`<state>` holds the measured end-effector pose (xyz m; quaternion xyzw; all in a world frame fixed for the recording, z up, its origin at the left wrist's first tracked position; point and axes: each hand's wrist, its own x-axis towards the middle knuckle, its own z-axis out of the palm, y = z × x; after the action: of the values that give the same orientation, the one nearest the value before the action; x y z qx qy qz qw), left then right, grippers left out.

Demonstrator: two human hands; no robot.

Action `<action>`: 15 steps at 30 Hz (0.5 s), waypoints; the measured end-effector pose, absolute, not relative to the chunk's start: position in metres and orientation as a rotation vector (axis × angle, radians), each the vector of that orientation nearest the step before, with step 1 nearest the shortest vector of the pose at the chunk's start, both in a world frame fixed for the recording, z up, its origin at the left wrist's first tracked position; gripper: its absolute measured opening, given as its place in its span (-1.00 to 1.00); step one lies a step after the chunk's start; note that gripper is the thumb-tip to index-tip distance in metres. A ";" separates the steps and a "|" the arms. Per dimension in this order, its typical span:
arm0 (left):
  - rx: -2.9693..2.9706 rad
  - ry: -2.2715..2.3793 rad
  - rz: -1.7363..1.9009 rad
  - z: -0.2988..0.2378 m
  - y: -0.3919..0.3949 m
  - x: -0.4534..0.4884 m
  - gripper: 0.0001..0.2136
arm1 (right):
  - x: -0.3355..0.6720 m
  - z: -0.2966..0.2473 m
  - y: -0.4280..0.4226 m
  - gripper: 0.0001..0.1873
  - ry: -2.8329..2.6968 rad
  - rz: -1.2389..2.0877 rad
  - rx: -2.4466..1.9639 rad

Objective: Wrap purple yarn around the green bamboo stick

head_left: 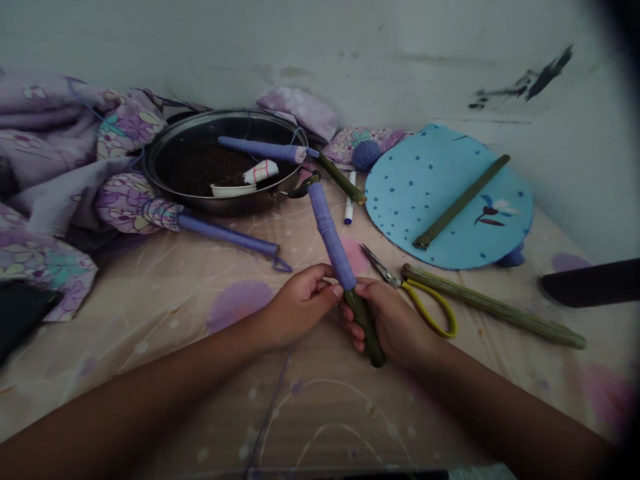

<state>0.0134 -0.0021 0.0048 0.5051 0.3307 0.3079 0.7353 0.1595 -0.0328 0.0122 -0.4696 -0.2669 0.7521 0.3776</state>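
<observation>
A green stick (361, 323), its upper part wrapped in purple yarn (332, 240), stands tilted between my hands. My right hand (395, 320) is closed around the bare green part below the wrapping. Thumb and fingers of my left hand (307, 297) pinch at the lower edge of the wrapping; a thin purple strand (277, 393) runs from there down toward the table's front edge. Just right of my right hand lie yellow-handled scissors (407, 283), blades slightly apart.
Another green stick (493, 305) lies to the right, and one rests on a blue round mat (400, 193). Behind are a metal pan (175, 190) with dark soil, a marker (350, 200) and a yarn ball (367, 155). A wrapped stick with floral cloth (227, 233) lies left.
</observation>
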 end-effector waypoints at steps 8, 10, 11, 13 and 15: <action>1.178 0.785 0.667 0.006 -0.005 0.013 -0.82 | 0.163 0.010 -0.036 -0.87 -0.710 1.965 -1.166; 1.171 0.761 0.658 0.005 -0.006 0.013 -0.81 | 0.164 0.009 -0.036 -0.90 -0.726 1.967 -1.202; 1.166 0.740 0.655 0.005 -0.006 0.013 -0.81 | 0.164 0.009 -0.037 -0.90 -0.725 1.973 -1.210; 1.162 0.703 0.652 0.004 -0.006 0.013 -0.81 | 0.163 0.009 -0.036 -0.90 -0.721 1.982 -1.208; 1.168 0.705 0.669 0.003 -0.007 0.014 -0.81 | 0.162 0.010 -0.036 -0.88 -0.728 1.978 -1.212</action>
<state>0.0138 -0.0071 0.0034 0.5296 0.3195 0.3032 0.7250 0.1624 -0.0360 0.0095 -0.4674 -0.2809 0.7628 0.3476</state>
